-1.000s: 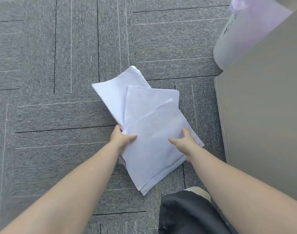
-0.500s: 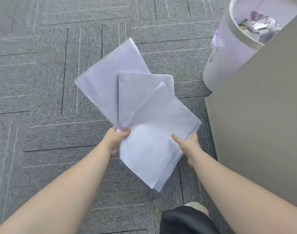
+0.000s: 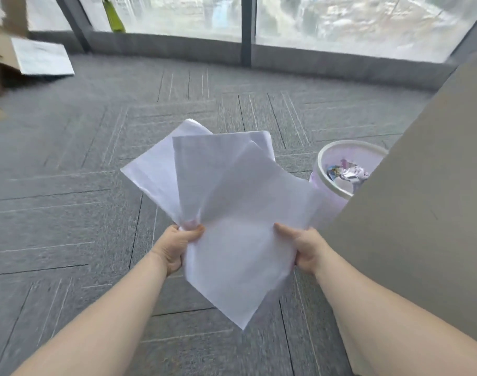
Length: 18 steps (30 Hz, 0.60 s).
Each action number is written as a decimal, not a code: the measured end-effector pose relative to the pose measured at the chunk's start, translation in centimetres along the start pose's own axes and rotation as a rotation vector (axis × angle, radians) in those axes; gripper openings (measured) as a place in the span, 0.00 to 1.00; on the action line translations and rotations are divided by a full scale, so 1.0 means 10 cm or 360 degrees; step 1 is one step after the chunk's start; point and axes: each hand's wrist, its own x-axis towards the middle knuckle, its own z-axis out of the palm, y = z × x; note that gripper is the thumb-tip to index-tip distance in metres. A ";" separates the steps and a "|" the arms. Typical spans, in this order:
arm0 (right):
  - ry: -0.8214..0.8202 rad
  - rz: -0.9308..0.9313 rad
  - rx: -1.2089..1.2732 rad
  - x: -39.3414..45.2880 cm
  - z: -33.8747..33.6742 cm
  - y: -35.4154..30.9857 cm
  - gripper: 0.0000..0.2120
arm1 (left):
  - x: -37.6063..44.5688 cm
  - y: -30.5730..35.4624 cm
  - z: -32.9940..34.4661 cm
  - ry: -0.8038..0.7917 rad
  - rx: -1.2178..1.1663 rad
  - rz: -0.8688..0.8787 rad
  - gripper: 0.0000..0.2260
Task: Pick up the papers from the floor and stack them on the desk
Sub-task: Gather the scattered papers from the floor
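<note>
A loose fan of white papers (image 3: 231, 202) hangs in the air above the grey carpet, held by both hands. My left hand (image 3: 175, 246) pinches the sheets at their left edge, thumb on top. My right hand (image 3: 303, 248) grips the right edge of the top sheet. The sheets are skewed, their corners pointing different ways. The grey side panel of the desk (image 3: 411, 213) rises on the right, close to my right hand. The desk's top is out of view.
A white waste bin (image 3: 332, 191) with a plastic liner and scraps inside stands against the desk panel, just beyond the papers. Cardboard and a flat grey board (image 3: 42, 59) lie at the far left. Floor-to-ceiling windows (image 3: 340, 20) run along the back.
The papers have come up off the carpet in both hands. My view has risen from straight down at the floor to the room, showing the windows and the whole bin.
</note>
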 end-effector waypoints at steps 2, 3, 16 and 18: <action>-0.0048 -0.0026 -0.0027 -0.16 0.10 -0.23 0.08 | -0.14 0.26 0.03 -0.0004 0.0018 0.0054 0.08; -0.0067 -0.0064 -0.0030 -0.27 0.16 -0.39 0.10 | -0.23 0.46 0.05 -0.0006 0.0030 0.0105 0.08; -0.0272 -0.0814 -0.0058 -2.41 0.62 -2.67 0.11 | -2.07 2.91 1.00 -0.0246 0.0152 0.0843 0.02; -0.0266 -0.0942 -0.0068 -2.81 0.53 -2.92 0.12 | -2.41 3.13 1.24 -0.0321 0.0187 0.0943 0.02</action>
